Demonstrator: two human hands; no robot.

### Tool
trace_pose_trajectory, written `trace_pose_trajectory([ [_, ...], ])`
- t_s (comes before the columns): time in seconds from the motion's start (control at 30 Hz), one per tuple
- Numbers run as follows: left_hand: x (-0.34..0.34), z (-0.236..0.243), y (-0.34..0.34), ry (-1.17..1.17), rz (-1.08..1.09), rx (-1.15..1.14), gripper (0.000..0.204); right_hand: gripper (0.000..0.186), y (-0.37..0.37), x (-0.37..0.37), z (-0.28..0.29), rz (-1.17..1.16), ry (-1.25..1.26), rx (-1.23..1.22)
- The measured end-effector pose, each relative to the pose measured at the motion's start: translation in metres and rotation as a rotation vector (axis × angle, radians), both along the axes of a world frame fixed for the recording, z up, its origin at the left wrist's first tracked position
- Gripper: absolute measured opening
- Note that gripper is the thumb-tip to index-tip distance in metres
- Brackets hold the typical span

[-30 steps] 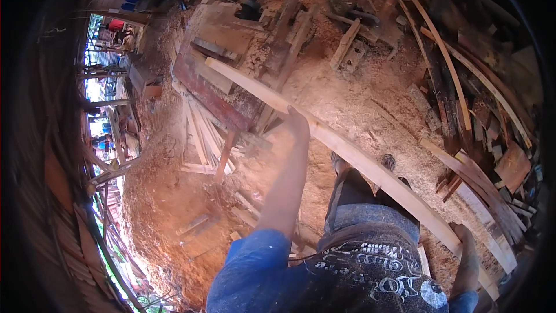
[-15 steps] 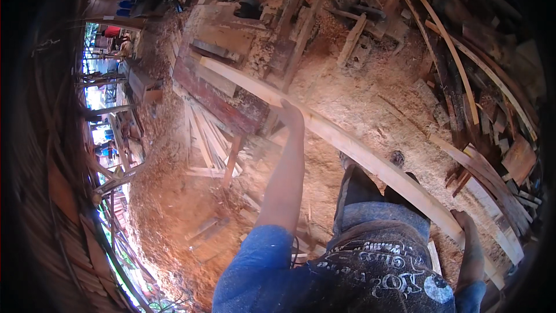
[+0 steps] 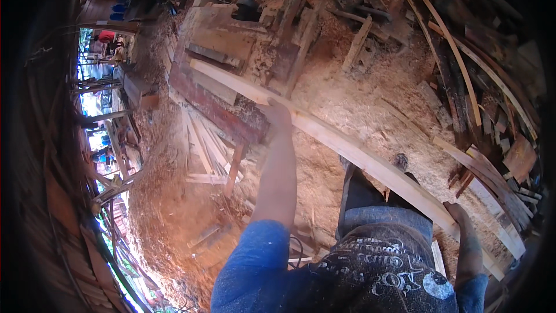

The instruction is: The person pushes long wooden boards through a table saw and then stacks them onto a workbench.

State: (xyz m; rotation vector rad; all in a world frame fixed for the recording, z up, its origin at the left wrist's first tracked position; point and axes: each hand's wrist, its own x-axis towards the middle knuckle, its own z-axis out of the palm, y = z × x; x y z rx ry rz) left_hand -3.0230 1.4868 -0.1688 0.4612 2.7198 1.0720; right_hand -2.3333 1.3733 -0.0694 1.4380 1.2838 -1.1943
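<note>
left grip [image 3: 277, 113] and right grip [image 3: 456, 214] closed on one long board [image 3: 350, 148]

the board, pale and freshly coloured, runs slantwise across the view, from over the counter [image 3: 211, 106] at upper left to the lower right, passing in front of the person's body. the left grip holds it toward the far end, its thumb side laid along the near edge; the fingers underneath are hidden. the right grip clasps it close to the lower end, fingers partly out of sight. some of the board carries on past each hand. whether its far end touches the counter cannot be told.

the counter shows a reddish-brown side, with a short brown post [image 3: 234, 169] near its lower end. pale strips [image 3: 198, 142] fan out just beside it, and a black tool [image 3: 250, 1] sits near its upper end.

sawdust and shavings cover the floor [image 3: 174, 208]. at right, timber lies heaped, with a curved strip [image 3: 450, 39] sweeping down along it and a wide plank [image 3: 512, 240] lying near the right hand. below the board come the person's dark, white-printed shirt [image 3: 370, 275] and blue sleeve [image 3: 249, 261], both dusty. one foot [image 3: 400, 161] shows just beyond the board.
</note>
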Motion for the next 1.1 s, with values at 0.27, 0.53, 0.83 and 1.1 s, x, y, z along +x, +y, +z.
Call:
trace_pose_trajectory([
  [0.27,-0.053,0.002,0.032,-0.017,0.037,-0.152,0.07,0.044,0.018,-0.047,-0.048,-0.162,-0.045,-0.077],
  [0.53,-0.133,0.001,0.068,0.103,0.055,-0.229,0.068,0.045,0.035,-0.125,-0.081,-0.153,0.021,-0.012],
  [0.83,-0.249,-0.013,0.107,0.104,0.114,-0.306,0.062,0.038,0.06,-0.225,-0.116,0.041,0.121,-0.003],
  [1.1,-0.362,-0.021,0.136,0.047,0.083,-0.242,0.06,0.041,0.096,-0.33,-0.116,-0.038,0.12,-0.018],
])
